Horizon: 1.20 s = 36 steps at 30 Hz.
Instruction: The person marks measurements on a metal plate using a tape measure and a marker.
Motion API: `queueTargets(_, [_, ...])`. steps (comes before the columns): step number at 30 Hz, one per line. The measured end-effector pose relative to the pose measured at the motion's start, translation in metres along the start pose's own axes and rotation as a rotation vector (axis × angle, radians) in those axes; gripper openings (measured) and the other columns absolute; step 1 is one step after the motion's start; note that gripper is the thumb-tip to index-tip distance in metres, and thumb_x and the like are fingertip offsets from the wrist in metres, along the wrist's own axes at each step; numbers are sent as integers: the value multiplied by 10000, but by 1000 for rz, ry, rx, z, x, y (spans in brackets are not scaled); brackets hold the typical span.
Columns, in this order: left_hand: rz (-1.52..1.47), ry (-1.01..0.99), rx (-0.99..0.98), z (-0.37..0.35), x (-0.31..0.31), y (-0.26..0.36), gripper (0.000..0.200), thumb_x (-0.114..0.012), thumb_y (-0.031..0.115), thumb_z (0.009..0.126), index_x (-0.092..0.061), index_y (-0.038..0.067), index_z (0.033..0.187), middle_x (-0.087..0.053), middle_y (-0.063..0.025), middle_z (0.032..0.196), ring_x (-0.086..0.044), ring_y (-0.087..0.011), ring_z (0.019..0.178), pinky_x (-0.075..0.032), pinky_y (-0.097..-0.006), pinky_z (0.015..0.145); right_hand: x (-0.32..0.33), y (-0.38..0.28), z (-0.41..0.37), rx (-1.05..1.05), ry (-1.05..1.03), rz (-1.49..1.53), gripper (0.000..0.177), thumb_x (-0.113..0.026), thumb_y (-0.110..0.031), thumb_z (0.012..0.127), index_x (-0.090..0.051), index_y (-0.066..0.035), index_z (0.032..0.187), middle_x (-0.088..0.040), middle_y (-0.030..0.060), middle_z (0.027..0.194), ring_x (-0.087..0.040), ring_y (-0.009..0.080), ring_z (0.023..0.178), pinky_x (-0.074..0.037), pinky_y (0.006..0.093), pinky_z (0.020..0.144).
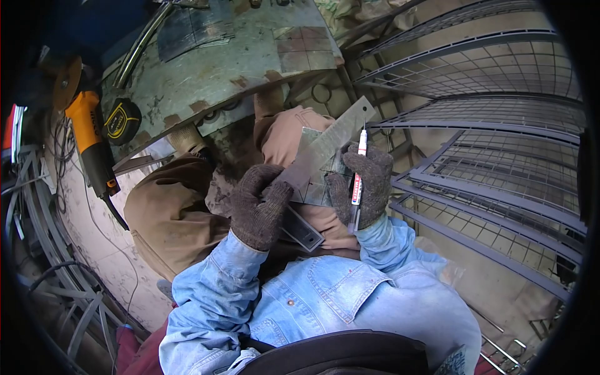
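Observation:
My left hand (259, 206), in a dark knit glove, is closed around a try square. The square's long metal blade (331, 140) points up and to the right, with a hole near its far end. Its darker stock (303, 231) shows below my fingers. Under the blade, a thin metal sheet (315, 192) with marked lines lies over my lap. My right hand (372, 181), gloved too, grips a white and red marker (357, 181). The marker's thin tip points away from me, close to the blade's far end. My right thumb is near the sheet's right edge.
An orange angle grinder (87, 125) and a black and yellow tape measure (122, 121) are at the left side of the metal worktable (244, 53). More sheet pieces (304, 47) lie on it. Wire mesh racks (487, 125) stand at right. Metal strips (59, 250) are heaped at left.

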<state>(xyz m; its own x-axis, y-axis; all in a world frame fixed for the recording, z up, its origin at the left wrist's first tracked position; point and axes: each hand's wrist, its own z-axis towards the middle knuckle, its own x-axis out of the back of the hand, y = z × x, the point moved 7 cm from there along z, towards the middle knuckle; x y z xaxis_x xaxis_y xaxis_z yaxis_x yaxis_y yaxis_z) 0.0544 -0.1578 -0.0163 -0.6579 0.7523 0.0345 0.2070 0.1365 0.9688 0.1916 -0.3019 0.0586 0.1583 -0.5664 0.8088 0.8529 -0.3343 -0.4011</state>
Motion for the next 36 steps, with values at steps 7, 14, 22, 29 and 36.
queueTargets(7, [102,-2,-66,2,2,9,218,-715,93,861,-681,-34,1034,-701,-157,950,-699,-249,855,-544,-356,777,-3,2,-2,1,1,33,427,-808,-154,830,-607,-46,1191,-653,210,1197,-597,401,1087,-475,505,954])
queueTargets(14, [47,28,-56,-1,0,6,241,-697,82,867,-694,-31,1079,-716,-176,998,-715,-276,903,-554,-372,812,-3,1,-1,16,8,21,429,-799,-144,839,-596,-47,1205,-668,207,1190,-604,399,1087,-473,504,958])
queueTargets(22, [37,25,-59,-2,-1,9,268,-687,65,876,-696,-38,1122,-724,-188,1028,-720,-282,934,-559,-374,845,-5,3,-4,23,28,32,414,-800,-154,831,-630,-57,1196,-655,194,1172,-596,401,1094,-452,526,969])
queueTargets(29, [39,34,-59,-2,0,10,265,-707,76,877,-698,-44,1113,-726,-194,1042,-722,-290,945,-559,-377,857,-5,4,-3,22,39,55,398,-801,-178,830,-657,-68,1184,-633,180,1142,-588,388,1072,-444,526,963])
queueTargets(36, [23,42,-38,-3,0,2,278,-708,85,871,-694,-45,1117,-722,-196,1042,-715,-300,958,-552,-381,871,-5,4,-3,6,34,46,388,-794,-193,842,-655,-73,1184,-641,173,1136,-591,379,1049,-446,523,965])
